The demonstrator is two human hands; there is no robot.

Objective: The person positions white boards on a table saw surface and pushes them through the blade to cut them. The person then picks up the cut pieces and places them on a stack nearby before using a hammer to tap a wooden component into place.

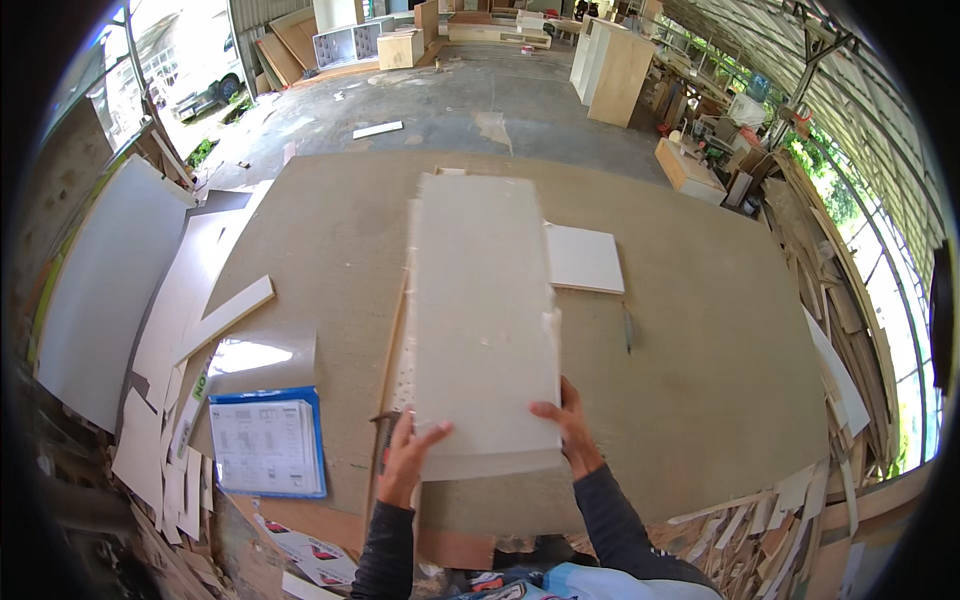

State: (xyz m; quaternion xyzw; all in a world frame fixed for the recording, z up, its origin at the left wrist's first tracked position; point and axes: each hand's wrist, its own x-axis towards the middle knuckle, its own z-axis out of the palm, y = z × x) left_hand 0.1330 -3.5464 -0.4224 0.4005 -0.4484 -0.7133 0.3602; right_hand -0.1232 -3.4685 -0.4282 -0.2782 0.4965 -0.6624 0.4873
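Observation:
A long white panel (485,320) with ragged edges along its sides stretches away from me over the brown worktable (700,380). My left hand (405,457) grips its near left edge, thumb on top. On the near right edge my right hand (570,428) is closed the same way, its thumb lying on the face. The fingers under the panel are hidden. Beside my left hand shows part of a hammer (383,416). Just left of the panel, partly covered by it, runs a narrow wooden strip (393,345).
A white square board (585,258) and a slim dark tool (628,328) lie to the right. Leftward are a white strip (225,318) and a blue folder with papers (265,445). Scrap wood (740,530) piles around the table; cabinets (610,75) stand farther off.

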